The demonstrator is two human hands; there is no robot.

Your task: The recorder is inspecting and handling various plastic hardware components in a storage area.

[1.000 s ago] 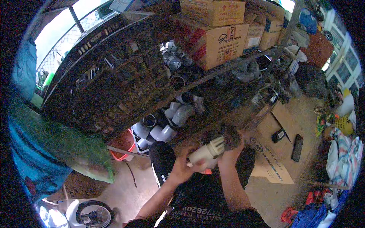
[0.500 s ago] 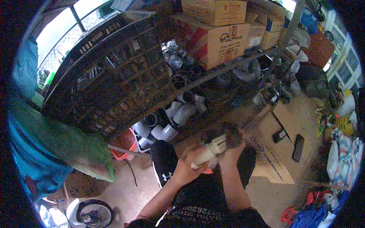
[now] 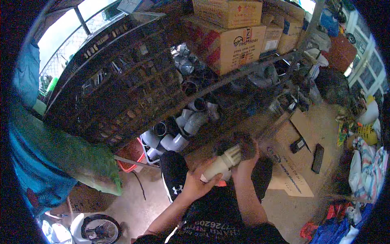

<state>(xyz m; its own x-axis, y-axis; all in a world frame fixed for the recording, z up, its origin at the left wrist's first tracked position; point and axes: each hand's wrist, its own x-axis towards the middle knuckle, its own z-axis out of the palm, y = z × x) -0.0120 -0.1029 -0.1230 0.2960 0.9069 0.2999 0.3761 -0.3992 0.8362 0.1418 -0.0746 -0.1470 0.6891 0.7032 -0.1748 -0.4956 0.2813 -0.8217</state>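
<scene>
In front of my knees, my left hand [image 3: 199, 180] is wrapped round the thick end of a cream-coloured cylinder [image 3: 217, 167]. Its upper right end carries several parallel finger-like tubes behind a collar, much like a compact fluorescent bulb. My right hand [image 3: 245, 166] is closed beside the tube end, its fingers curled by a dark shape that I cannot make out in the shadow. Below the cylinder, between my wrists, a small orange-red patch [image 3: 220, 183] shows. My black-trousered knees [image 3: 174, 164] flank both hands.
Grey pipe elbows [image 3: 195, 123] fill a crate ahead, next to a dark compartmented rack [image 3: 122, 85]. Cardboard boxes [image 3: 239, 46] are stacked behind. Flattened cardboard [image 3: 290, 173] lies right, bearing a black oblong object [image 3: 318, 158]. A green-wrapped bundle [image 3: 81, 158] stands left, near a wheel [image 3: 101, 229].
The cylinder has turned slightly in my hands, and its tubes show from a slightly different side. Both hands keep nearly the same place; my view has shifted a little.
</scene>
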